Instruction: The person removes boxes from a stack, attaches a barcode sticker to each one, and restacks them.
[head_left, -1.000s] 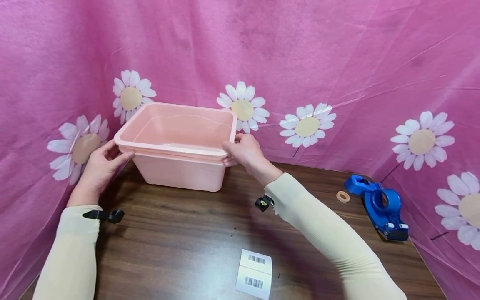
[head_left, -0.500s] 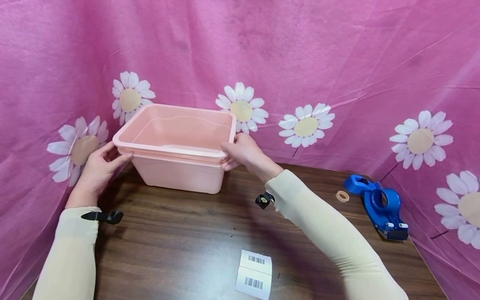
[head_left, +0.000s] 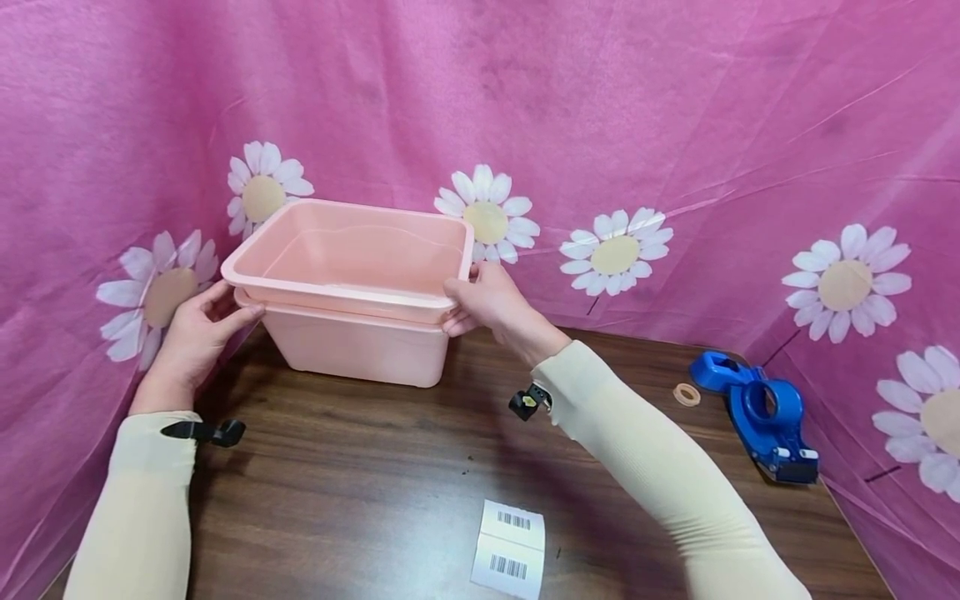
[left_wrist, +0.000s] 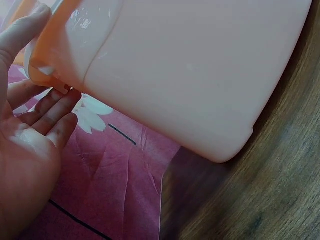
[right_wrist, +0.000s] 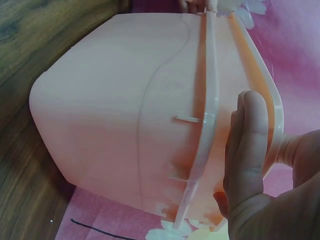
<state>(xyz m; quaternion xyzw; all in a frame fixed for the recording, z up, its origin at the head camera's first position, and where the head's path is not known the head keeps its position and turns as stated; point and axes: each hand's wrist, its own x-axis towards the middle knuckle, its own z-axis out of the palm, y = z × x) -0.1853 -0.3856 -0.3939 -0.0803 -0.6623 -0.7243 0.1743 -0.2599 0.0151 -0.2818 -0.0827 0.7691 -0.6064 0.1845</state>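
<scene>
Two pink plastic storage bins stand nested at the back left. The upper bin [head_left: 352, 295] sits raised within the lower bin [head_left: 360, 346], a gap showing between their rims, wider on the left. My right hand [head_left: 495, 302] grips the upper bin's right rim, thumb over the edge and fingers beneath it; the right wrist view shows those fingers [right_wrist: 250, 135] against the bin's side. My left hand [head_left: 191, 337] holds the lower bin at its left rim. In the left wrist view its thumb lies on the rim and its fingertips [left_wrist: 72, 120] curl underneath.
On the brown wooden table [head_left: 337, 483], a sheet of two barcode labels [head_left: 510, 546] lies near the front. A blue tape dispenser [head_left: 765, 417] stands at the right, with a small tan ring [head_left: 686, 394] beside it. Pink daisy-print cloth [head_left: 615, 100] hangs around the table.
The upper bin has risen slightly out of the lower one, mostly at its left side, widening the gap between the rims. Both hands have stayed nearly in place.
</scene>
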